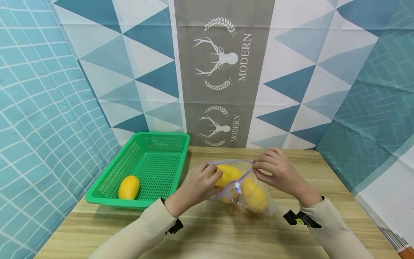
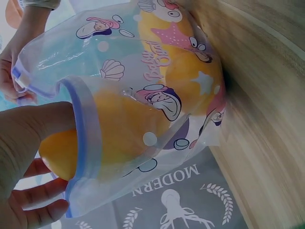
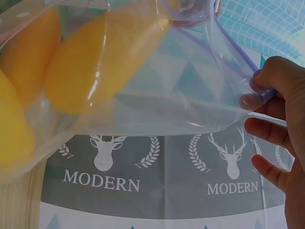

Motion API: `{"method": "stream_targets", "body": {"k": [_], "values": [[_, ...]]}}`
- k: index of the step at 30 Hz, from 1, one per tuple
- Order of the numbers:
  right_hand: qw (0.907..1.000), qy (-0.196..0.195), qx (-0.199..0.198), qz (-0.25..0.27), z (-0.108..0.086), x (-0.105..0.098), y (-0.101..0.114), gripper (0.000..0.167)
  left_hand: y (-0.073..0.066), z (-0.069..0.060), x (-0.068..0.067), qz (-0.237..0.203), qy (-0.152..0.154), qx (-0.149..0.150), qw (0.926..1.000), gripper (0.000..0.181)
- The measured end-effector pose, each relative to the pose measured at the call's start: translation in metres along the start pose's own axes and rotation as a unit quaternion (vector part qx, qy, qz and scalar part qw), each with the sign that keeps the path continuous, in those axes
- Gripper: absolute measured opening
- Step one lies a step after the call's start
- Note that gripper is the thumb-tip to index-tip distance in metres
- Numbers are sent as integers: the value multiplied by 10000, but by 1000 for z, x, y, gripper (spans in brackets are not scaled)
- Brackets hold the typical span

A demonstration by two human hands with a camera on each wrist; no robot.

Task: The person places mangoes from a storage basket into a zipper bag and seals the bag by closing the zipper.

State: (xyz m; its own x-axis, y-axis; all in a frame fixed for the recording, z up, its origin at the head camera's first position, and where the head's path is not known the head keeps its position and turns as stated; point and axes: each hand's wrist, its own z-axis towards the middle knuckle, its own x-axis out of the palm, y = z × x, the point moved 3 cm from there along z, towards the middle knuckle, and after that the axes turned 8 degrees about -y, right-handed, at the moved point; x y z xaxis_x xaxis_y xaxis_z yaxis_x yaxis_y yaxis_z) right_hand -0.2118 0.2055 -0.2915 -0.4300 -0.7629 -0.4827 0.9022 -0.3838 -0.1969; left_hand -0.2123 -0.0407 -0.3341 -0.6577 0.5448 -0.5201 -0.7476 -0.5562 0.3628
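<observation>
A clear zip bag [image 1: 273, 208] with a purple rim and cartoon prints [image 2: 113, 70] holds several yellow mangoes [image 1: 253, 196], also seen through the plastic in the right wrist view [image 3: 102, 67]. My left hand [image 1: 198, 181] is at the bag's left side. Its thumb and fingers curve round a mango [image 2: 58, 153] whose end pokes out of the bag's mouth in the left wrist view. My right hand [image 1: 279, 173] pinches the rim's right corner between thumb and index finger [image 3: 259, 88], the other fingers apart. A white slider [image 1: 237, 185] sits on the rim.
To the left, a green plastic basket [image 1: 177, 172] stands on the wooden table [image 1: 220, 237] with one mango [image 1: 129, 187] in its near-left corner. Patterned cloth hangs behind the table and along its sides.
</observation>
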Motion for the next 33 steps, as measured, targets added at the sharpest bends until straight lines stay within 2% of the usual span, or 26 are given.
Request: {"method": "stream_targets", "body": {"k": [7, 19, 33], "values": [[10000, -9, -20, -29, 1, 0, 0, 32, -2, -2, -1, -64, 207, 63, 9997, 45], [10000, -13, 35, -45, 1, 0, 0, 32, -2, -5, -9, 227, 377, 193, 9988, 43], [9999, 45, 79, -101, 1, 1, 0, 34, 3, -8, -17, 221, 263, 94, 9994, 46]]}}
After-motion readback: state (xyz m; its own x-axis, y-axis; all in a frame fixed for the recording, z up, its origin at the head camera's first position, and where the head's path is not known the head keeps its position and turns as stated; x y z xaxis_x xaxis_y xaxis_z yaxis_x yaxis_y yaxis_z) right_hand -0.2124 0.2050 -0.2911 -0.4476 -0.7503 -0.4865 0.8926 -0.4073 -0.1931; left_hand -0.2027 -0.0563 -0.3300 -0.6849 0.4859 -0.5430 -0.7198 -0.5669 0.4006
